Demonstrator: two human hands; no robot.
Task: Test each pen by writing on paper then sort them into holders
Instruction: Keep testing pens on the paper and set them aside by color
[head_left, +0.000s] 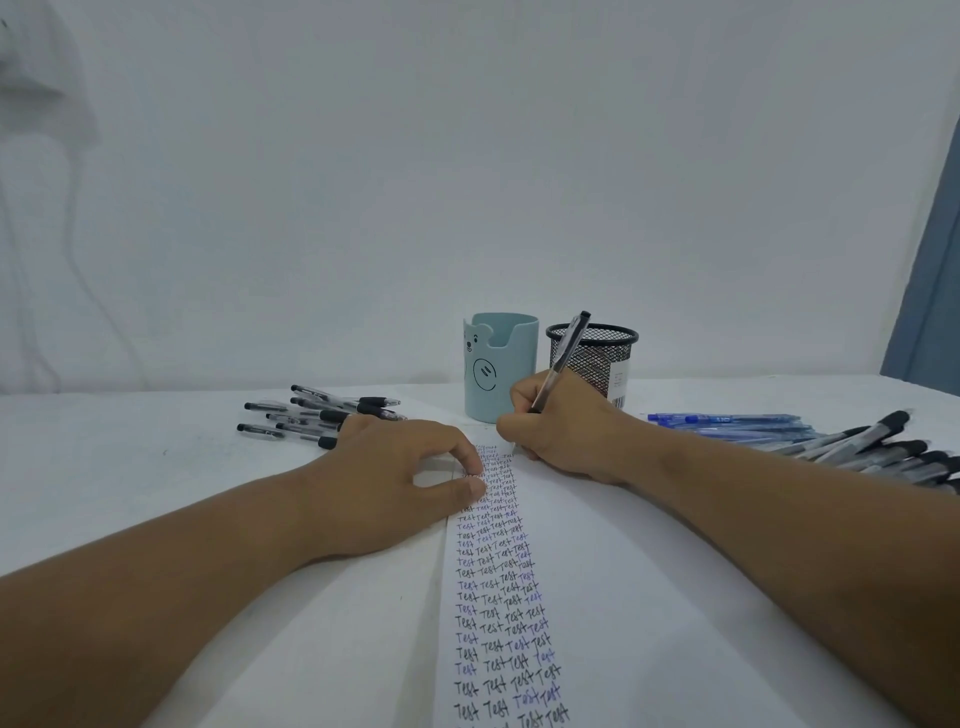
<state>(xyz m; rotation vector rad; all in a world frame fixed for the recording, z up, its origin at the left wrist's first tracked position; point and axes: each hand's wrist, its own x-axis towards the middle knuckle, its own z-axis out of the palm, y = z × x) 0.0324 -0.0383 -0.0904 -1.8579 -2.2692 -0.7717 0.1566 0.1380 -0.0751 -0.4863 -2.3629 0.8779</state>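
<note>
My right hand (566, 431) grips a black pen (563, 358) in a writing hold, its tip hidden at the far end of the paper (571, 597). Rows of "Test" in black and blue run down the sheet. My left hand (400, 473) rests on the paper's left edge, thumb and forefinger pressing it flat. Behind the hands stand a pale blue bear holder (498, 358) and a black mesh holder (597, 358). No pens show above either rim.
Several black pens (311, 415) lie in a loose pile at the back left. Blue pens (737, 423) and more black pens (883, 452) lie at the right. A white wall rises behind the white table (130, 467), with a blue curtain (930, 291) at far right.
</note>
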